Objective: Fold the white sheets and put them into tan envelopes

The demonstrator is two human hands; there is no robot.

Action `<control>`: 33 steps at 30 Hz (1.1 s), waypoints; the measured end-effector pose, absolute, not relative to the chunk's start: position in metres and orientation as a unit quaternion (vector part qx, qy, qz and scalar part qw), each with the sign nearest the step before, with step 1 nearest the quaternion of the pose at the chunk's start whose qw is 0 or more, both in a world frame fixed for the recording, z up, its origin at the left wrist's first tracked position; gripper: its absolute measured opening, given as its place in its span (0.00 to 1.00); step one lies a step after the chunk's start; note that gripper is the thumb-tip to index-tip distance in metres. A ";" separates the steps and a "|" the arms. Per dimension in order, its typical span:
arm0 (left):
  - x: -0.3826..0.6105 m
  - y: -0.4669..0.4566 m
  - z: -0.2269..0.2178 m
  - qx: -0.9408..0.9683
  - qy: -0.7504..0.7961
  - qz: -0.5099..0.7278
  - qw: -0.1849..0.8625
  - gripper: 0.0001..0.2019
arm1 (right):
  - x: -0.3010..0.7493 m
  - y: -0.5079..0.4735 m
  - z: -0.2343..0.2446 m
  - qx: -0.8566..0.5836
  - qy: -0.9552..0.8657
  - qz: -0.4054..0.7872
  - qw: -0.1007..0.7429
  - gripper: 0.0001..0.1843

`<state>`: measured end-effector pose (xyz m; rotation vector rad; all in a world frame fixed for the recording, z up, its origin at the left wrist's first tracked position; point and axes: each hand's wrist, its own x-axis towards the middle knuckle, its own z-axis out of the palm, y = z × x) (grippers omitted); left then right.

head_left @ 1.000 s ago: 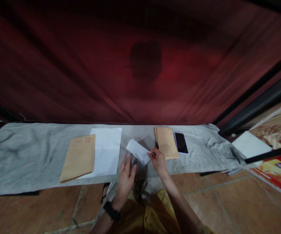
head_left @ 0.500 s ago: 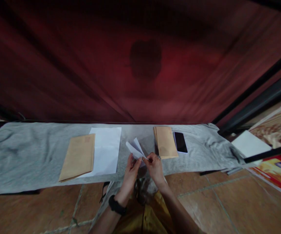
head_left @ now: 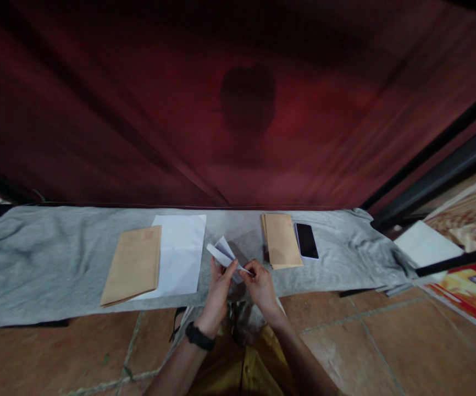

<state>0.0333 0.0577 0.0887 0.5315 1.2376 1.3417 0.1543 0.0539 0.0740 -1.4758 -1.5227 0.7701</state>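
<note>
A folded sheet of white paper (head_left: pixel 223 255) is held between my two hands above the cloth, its upper flaps standing apart. My left hand (head_left: pixel 220 283), with a dark band on the wrist, grips its left part between thumb and fingers. At the paper's right end, my right hand (head_left: pixel 259 283) pinches a corner. To the left lie brown envelopes (head_left: pixel 133 267), partly over flat white sheets (head_left: pixel 182 256). More brown envelopes (head_left: pixel 282 240) rest just beyond my right hand, with a phone (head_left: pixel 306 240) beside them, its screen dark.
A grey cloth (head_left: pixel 345 258) covers the long, narrow surface. Behind it hangs a dark red curtain (head_left: pixel 159 137). Black bars (head_left: pixel 436 179) slant at the right, near a white box-like thing (head_left: pixel 425 242) and a red and yellow package (head_left: pixel 475 289). Tiled floor (head_left: pixel 337 324) shows below.
My left hand and the paper's folded end have shifted slightly left and tilted. My right hand keeps its pinch in almost the same place.
</note>
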 end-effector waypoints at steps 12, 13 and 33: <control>0.018 0.066 0.091 0.174 0.521 0.570 0.611 0.28 | 0.158 0.059 0.071 -0.563 -0.584 0.374 0.449 0.09; 0.018 0.066 0.090 0.174 0.521 0.570 0.611 0.28 | 0.158 0.059 0.070 -0.559 -0.575 0.383 0.457 0.10; 0.009 0.032 0.068 0.190 0.486 0.533 0.666 0.36 | 0.178 0.119 0.046 -0.591 -0.598 0.327 0.432 0.12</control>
